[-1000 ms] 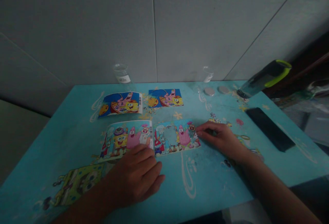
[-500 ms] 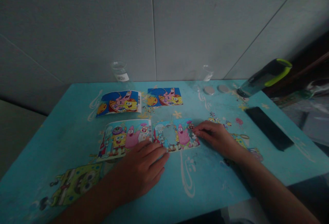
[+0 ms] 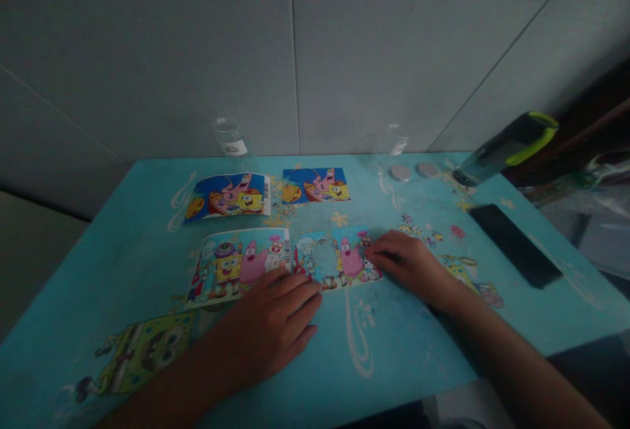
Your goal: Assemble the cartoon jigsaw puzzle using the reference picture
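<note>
A small cartoon jigsaw puzzle (image 3: 349, 262) lies on the table, with a gap left of its middle that shows the blue surface. My right hand (image 3: 406, 262) reaches its right edge, thumb and forefinger pinched on a small jigsaw piece that they mostly hide. Palm down, my left hand (image 3: 283, 314) rests with fingers stretched out across the puzzle's lower left corner and the near corner of a printed picture sheet (image 3: 251, 262). That sheet bears the same picture and curls slightly. Several loose puzzle pieces (image 3: 418, 229) lie just beyond my right hand.
Behind lie a second picture sheet (image 3: 229, 196) and a matching blue puzzle (image 3: 316, 186). Two clear jars (image 3: 233, 147) stand by the wall, with two round lids (image 3: 400, 173) at the right. A black phone-like slab (image 3: 514, 245) and a dark bottle (image 3: 506, 147) are at the right edge.
My right fingertips have shifted slightly left over the puzzle's right edge, and the dark gap there looks smaller. My left hand has barely moved.
</note>
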`<state>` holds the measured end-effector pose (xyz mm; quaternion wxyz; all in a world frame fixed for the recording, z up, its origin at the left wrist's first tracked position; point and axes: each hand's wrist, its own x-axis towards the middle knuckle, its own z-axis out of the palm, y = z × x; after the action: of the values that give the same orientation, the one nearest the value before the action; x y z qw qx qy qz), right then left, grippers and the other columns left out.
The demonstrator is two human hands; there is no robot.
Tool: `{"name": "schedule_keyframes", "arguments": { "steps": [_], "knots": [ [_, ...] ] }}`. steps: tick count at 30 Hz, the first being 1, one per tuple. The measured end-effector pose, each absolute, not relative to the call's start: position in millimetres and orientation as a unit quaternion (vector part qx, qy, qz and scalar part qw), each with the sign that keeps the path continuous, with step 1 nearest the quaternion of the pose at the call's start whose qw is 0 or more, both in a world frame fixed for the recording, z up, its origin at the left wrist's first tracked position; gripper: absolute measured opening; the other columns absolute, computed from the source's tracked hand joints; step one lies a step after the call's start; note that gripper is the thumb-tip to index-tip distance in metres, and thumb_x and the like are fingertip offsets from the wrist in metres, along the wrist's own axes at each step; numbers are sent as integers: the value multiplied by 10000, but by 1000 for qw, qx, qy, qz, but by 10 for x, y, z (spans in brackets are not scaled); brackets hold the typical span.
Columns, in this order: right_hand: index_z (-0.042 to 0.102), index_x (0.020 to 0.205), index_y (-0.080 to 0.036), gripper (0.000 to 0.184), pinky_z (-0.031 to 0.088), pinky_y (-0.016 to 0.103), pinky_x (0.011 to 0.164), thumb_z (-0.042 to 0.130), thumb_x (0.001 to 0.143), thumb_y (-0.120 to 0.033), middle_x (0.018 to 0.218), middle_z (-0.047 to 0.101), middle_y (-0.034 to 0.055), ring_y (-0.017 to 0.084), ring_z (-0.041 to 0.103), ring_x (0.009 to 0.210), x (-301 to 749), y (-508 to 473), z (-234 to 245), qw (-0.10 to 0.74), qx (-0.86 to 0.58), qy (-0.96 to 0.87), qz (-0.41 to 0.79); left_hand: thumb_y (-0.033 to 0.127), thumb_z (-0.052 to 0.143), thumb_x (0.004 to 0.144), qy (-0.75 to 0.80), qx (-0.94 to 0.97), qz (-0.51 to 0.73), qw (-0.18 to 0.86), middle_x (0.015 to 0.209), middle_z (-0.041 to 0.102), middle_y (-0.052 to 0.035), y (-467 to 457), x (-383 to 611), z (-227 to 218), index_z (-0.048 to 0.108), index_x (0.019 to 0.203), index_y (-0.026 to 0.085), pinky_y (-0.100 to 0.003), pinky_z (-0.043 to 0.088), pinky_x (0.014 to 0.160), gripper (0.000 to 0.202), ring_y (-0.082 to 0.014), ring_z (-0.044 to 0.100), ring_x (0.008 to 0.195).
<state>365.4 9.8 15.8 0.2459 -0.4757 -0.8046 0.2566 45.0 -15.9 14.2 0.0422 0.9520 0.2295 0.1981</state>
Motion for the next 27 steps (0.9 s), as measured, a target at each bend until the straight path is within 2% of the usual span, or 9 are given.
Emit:
{"name": "schedule_keyframes", "arguments": {
  "steps": [6,12,18,24,27],
  "knots": [
    [737,1075,-246,155,529,397,865,601,1022,-299,998,741,62,222,665,937,3609,76,172,244,-461,-823,227,285,485,1039,234,952,193,41,1245,705,-43,-164,456,142,658,1216,177,-440,374,1064,270,-225,615,1145],
    [737,1022,-214,127,541,358,841,620,1007,-262,1003,697,77,204,664,908,3566,69,135,265,-465,-816,218,273,461,1047,234,952,196,38,1242,706,-46,-168,464,144,656,1217,171,-437,358,1066,278,-221,611,1135],
    [719,1040,-214,128,519,347,852,594,1025,-241,982,698,64,195,656,897,3579,65,42,240,-466,-831,184,285,496,1038,242,950,194,47,1250,703,-26,-167,457,113,668,1216,183,-414,322,1102,268,-210,599,1155],
    [729,1047,-199,164,509,345,855,576,1039,-258,981,717,77,198,667,894,3516,20,77,210,-466,-849,134,271,470,1049,228,948,224,10,1232,718,-10,-153,461,114,692,1206,195,-379,320,1112,282,-183,605,1119],
    [734,1050,-200,177,513,336,862,565,1043,-253,976,725,75,193,673,900,3540,23,126,226,-461,-847,134,252,481,1040,218,949,227,-9,1216,726,-10,-133,463,107,706,1177,194,-368,323,1114,270,-177,601,1119]
  ]
}}
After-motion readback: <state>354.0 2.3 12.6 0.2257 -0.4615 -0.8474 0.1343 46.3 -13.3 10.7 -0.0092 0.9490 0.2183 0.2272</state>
